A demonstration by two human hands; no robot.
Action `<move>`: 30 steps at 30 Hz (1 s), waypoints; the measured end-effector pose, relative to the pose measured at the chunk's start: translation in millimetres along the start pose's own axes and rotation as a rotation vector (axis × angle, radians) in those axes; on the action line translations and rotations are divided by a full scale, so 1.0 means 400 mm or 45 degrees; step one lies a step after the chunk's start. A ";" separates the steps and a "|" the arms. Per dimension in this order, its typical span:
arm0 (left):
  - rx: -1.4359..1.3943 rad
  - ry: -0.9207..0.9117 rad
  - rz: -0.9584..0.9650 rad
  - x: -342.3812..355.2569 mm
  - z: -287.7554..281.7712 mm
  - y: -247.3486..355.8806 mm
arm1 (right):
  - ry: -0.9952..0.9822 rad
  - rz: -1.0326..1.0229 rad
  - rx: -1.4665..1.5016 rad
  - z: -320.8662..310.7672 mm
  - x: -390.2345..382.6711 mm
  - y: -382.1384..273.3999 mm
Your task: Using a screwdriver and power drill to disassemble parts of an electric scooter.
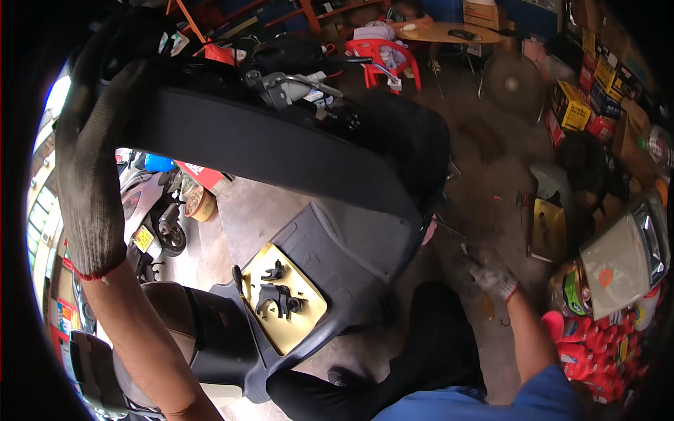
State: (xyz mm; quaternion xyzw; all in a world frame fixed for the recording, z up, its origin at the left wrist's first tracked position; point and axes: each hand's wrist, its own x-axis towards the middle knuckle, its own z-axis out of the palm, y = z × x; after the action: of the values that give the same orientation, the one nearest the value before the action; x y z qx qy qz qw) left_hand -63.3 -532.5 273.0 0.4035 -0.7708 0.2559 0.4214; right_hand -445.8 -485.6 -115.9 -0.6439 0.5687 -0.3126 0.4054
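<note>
My gloved left hand (91,182) grips the upper left of a long black scooter panel (260,147). My gloved right hand (491,274) is low at the right, closed on what looks like a thin metal tool (465,251). A yellow tray (314,312) with several small black parts (277,298) rests on the scooter's dark floorboard (337,245), beside its seat (214,330). Above the panel are a grey handlebar fitting (281,88) and dark cabling.
Another scooter (158,217) stands at left. A red chair (375,59), a round table (449,31) and part of a person (407,12) are at back. Stacked boxes (569,102), a loose pale panel (618,256) and red bottles (583,347) crowd the right.
</note>
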 end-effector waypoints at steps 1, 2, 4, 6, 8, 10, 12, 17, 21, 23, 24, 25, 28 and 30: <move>0.160 -0.028 0.060 -0.001 -0.021 -0.011 | 0.209 -0.247 -0.192 0.004 0.010 0.079; 0.298 -0.052 0.124 -0.007 -0.018 -0.033 | 0.221 -0.224 -0.194 0.001 0.014 0.152; 0.645 -0.106 0.259 -0.011 -0.065 -0.046 | 0.120 0.078 -0.190 0.025 0.037 0.282; 0.526 -0.116 0.264 -0.008 -0.061 -0.050 | 0.103 0.071 -0.408 0.057 0.043 0.471; 0.494 -0.139 0.279 -0.008 -0.051 -0.102 | 0.073 0.263 -0.601 0.097 0.001 0.608; 0.468 -0.112 0.289 -0.003 -0.104 -0.203 | 0.092 0.454 -0.573 0.125 -0.083 0.859; 0.494 -0.100 0.295 0.019 -0.161 -0.286 | 0.250 0.243 -0.546 0.250 -0.114 1.050; 0.555 -0.162 0.299 0.088 -0.302 -0.567 | -0.314 0.412 -1.101 0.387 -0.127 1.080; 0.558 -0.189 0.298 0.094 -0.312 -0.567 | -0.445 0.251 -1.404 0.419 -0.144 1.035; 0.557 -0.195 0.286 0.083 -0.342 -0.609 | -0.438 0.201 -1.403 0.410 -0.125 1.014; 0.557 -0.193 0.282 0.078 -0.368 -0.637 | -0.415 0.152 -1.402 0.402 -0.112 1.012; 0.558 -0.192 0.280 0.076 -0.392 -0.661 | -0.420 0.149 -1.400 0.395 -0.101 1.011; 0.586 -0.207 0.304 0.113 -0.501 -0.715 | -0.348 0.203 -1.246 0.416 -0.053 1.011; 0.673 -0.268 0.362 0.206 -0.663 -0.677 | -0.380 0.192 -1.154 0.499 -0.002 0.969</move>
State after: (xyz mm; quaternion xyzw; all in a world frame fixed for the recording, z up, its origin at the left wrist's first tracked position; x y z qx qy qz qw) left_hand 254.9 -518.3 494.6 0.4115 -0.7656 0.4607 0.1797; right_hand -459.2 -461.3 -551.0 -0.7504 0.6285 0.0927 0.1828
